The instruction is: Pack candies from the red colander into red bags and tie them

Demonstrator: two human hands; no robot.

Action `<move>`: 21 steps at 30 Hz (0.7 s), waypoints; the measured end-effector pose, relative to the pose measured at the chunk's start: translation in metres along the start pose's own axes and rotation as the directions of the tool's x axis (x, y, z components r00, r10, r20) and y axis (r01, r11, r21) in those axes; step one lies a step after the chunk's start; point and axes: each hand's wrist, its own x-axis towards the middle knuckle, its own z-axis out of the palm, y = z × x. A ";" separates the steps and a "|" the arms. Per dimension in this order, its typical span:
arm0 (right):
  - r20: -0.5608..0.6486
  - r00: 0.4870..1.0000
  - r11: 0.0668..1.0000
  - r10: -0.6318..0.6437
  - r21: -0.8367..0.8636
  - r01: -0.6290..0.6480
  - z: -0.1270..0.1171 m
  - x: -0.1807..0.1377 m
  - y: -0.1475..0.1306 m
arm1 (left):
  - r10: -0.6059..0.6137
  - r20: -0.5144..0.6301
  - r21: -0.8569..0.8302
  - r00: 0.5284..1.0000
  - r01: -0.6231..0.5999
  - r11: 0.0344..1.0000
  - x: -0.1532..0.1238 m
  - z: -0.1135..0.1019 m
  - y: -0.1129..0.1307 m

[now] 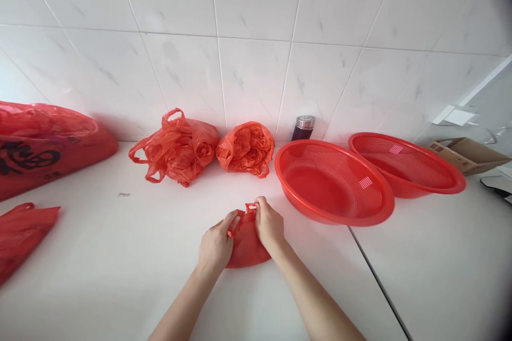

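A small red plastic bag [248, 248] lies on the white table between my two hands. My left hand [217, 243] pinches its gathered top on the left, where a loop of the plastic sticks out. On the other side, my right hand [270, 225] has its fingers closed on a handle loop at the bag's upper right. What is inside the bag is hidden. Just beyond my hands sits a crumpled red plastic bag [246, 149], and left of it a larger bundle of red bags [176, 149] with loops standing up.
Two red plastic colanders [334, 216] [408, 187] stand to the right, slightly overlapping. Behind them is a dark bottle with a silver lid [304, 127]. Further right is a cardboard box [472, 155]. At left lie a large printed red bag [72, 154] and a flat red bag [28, 234]. A seam crosses the table [120, 277].
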 end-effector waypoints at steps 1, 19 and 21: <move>0.013 1.000 1.000 -0.004 -0.023 0.004 0.000 0.005 0.002 | -0.020 0.016 0.018 1.000 0.020 1.000 0.003 -0.002 -0.002; 0.049 0.995 0.955 0.086 -0.290 -0.068 0.016 0.047 0.021 | -0.172 0.035 0.229 0.984 0.160 0.960 0.064 0.007 -0.014; 0.040 0.995 0.957 0.088 -0.280 -0.073 0.017 0.047 0.021 | -0.177 0.028 0.215 0.984 0.167 0.962 0.063 0.008 -0.014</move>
